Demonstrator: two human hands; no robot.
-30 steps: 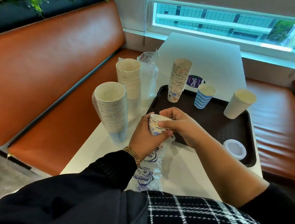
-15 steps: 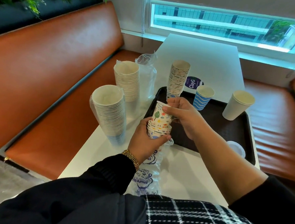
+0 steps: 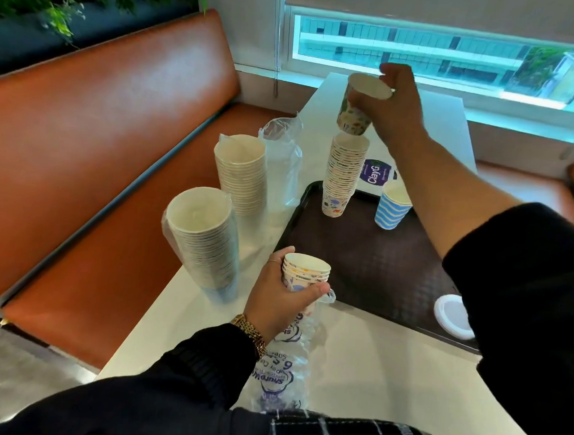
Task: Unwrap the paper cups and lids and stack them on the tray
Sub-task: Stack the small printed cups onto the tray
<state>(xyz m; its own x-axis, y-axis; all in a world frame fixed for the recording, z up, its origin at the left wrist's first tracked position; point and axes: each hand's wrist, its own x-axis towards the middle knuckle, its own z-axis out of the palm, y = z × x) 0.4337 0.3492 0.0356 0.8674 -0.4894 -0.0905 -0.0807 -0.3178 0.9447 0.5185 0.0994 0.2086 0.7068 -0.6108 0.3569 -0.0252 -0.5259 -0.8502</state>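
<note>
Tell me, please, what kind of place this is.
Probably a café or canteen seating booth: an orange padded bench runs along a white table under a window, with a dark serving tray on the table.

Lit by cool daylight from the window (image 3: 445, 58), overexposed and teal-tinted. Dim, soft shadows on the table (image 3: 370, 361). Wide-angle bending at edges; slightly soft throughout.

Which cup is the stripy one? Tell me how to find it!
Look at the dark tray on the white table. Near its far edge stands a tall stack of printed cups, and just to the right of that stack stands the stripy cup, alone. It is the only cup with wavy blue and white bands.
</note>
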